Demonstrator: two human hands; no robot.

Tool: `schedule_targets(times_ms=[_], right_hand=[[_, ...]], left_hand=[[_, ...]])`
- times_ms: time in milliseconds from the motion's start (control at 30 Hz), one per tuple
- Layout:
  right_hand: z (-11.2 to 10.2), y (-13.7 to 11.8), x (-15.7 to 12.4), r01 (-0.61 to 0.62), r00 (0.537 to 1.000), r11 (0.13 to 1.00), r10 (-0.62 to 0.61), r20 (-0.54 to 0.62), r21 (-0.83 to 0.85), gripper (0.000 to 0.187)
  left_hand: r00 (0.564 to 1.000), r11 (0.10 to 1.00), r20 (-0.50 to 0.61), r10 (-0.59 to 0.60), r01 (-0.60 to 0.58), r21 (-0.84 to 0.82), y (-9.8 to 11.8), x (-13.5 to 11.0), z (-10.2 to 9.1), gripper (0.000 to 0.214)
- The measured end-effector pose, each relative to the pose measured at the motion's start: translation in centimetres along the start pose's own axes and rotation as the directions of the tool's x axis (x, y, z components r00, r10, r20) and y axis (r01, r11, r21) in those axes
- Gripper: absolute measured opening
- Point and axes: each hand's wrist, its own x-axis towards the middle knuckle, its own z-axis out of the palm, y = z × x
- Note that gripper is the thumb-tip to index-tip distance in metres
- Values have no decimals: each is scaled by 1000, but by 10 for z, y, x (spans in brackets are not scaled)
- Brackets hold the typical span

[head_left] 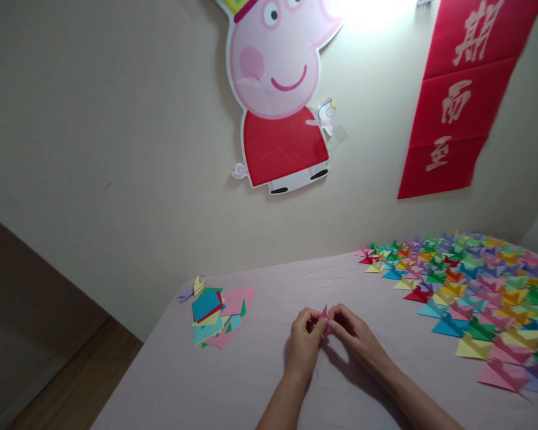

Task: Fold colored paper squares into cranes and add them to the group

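Observation:
My left hand (303,341) and my right hand (356,334) meet over the middle of the pink table (233,382). Both pinch a small pink folded paper piece (325,315) between their fingertips, and only its tip shows above the fingers. To the left lies a loose stack of coloured paper squares (217,313). Spread across the right side is a field of several finished folded paper shapes (475,292) in many colours.
The table stands against a cream wall bearing a pink cartoon pig cutout (280,101) and a red banner with gold characters (461,95). A small lilac folded piece (186,292) sits by the table's far left corner. Wooden floor (72,388) lies below left.

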Motion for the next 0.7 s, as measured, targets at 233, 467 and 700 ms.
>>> schedule_targets(times_ms=[233, 467, 700], right_hand=[[-2, 2, 0, -3, 997, 1000, 2, -82, -11, 37], [0, 2, 1, -8, 999, 1000, 9, -52, 12, 38], [-3, 10, 2, -38, 998, 999, 36, -60, -31, 36]], left_hand=[[999, 997, -29, -32, 30, -66, -5, 2, -3, 28], [1000, 999, -9, -9, 8, -40, 0, 1, -3, 21], [999, 999, -7, 41, -41, 8, 1, 2, -5, 16]])
